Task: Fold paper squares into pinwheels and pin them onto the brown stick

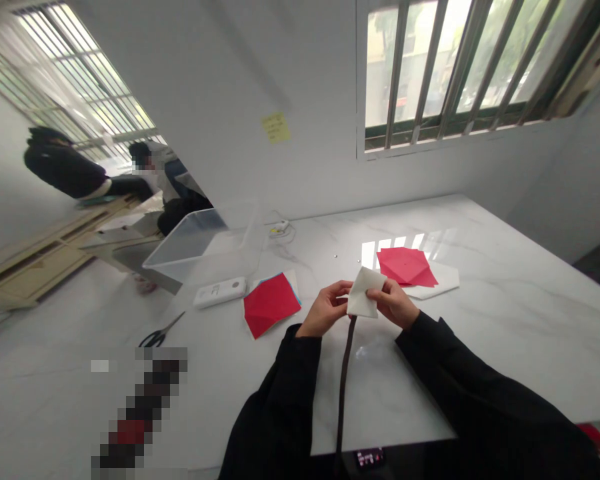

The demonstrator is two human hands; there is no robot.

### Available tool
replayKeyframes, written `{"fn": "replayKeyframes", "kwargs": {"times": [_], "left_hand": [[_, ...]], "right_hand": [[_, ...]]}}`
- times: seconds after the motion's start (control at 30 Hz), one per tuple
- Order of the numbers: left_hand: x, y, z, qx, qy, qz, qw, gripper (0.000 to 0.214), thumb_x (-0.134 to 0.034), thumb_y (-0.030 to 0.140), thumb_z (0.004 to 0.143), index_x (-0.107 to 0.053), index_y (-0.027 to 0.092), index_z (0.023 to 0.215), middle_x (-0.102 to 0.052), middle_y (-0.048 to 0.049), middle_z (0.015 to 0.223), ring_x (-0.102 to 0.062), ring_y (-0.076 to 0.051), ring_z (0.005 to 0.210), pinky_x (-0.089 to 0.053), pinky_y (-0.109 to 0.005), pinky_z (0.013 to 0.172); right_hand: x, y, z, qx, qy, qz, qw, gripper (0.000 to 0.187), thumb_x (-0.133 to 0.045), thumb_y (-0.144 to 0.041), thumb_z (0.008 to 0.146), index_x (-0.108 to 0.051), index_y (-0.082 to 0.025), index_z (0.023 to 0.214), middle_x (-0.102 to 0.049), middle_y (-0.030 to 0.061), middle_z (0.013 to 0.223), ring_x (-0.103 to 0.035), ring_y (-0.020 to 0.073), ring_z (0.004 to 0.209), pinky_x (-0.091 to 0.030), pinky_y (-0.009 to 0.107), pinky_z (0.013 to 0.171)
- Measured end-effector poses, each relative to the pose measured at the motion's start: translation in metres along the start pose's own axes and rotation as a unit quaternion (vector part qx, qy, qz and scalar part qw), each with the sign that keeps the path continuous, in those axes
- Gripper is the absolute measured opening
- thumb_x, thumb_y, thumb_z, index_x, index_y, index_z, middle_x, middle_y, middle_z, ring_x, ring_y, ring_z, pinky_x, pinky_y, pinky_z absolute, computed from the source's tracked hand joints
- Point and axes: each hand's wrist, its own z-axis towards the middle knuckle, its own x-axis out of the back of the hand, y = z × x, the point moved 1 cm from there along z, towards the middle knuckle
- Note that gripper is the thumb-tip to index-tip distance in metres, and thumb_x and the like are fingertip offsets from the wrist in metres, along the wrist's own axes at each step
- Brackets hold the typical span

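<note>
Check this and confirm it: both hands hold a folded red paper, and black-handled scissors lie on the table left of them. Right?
Wrong colour. The head view shows that the folded paper held by the left hand and right hand is white, not red. The black-handled scissors do lie on the table left of them.

The white marble worktop (505, 320) carries a clear plastic bin (200, 247) at its far left, a small cabled adapter (279, 229) just beside it. Nearer lie a white power bank (220, 292), scissors (161, 331) and folded red paper (271, 304); to the right, a red sheet (406, 265) rests on a white board (443, 283).
</note>
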Motion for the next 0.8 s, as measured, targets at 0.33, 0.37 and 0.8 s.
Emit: {"fn": "replayKeyframes", "kwargs": {"times": [0.33,0.37,0.8], "left_hand": [[-0.003,-0.023,0.01,-0.004,0.028,-0.028,0.999,0.054,-0.087,0.05,0.07,-0.074,0.015,0.11,-0.073,-0.0067,0.086,-0.065,-0.015,0.068,-0.055,-0.029,0.069],[-0.002,-0.024,0.01,0.001,0.026,-0.03,0.999,0.054,-0.087,0.051,0.071,-0.074,0.015,0.109,-0.072,-0.0065,0.084,-0.065,-0.015,0.067,-0.055,-0.028,0.069],[0.008,-0.036,-0.034,0.068,-0.035,-0.012,0.997,0.063,-0.083,0.047,0.078,-0.059,0.015,0.127,-0.076,-0.0162,0.105,-0.072,-0.018,0.068,-0.056,-0.029,0.066]], "right_hand": [[0.016,0.013,0.007,0.01,0.053,-0.014,0.998,0.045,-0.089,-0.041,0.068,-0.073,-0.018,0.103,-0.078,0.0084,0.1,-0.074,0.0285,0.096,-0.06,0.04,0.084],[0.017,0.014,0.008,0.008,0.055,-0.011,0.998,0.045,-0.089,-0.042,0.068,-0.073,-0.018,0.103,-0.078,0.0085,0.1,-0.074,0.0281,0.094,-0.06,0.039,0.082],[-0.002,0.03,0.0,-0.023,0.043,0.006,0.999,0.047,-0.09,-0.043,0.064,-0.071,-0.017,0.098,-0.078,0.006,0.091,-0.074,0.0231,0.084,-0.058,0.033,0.077]]}}
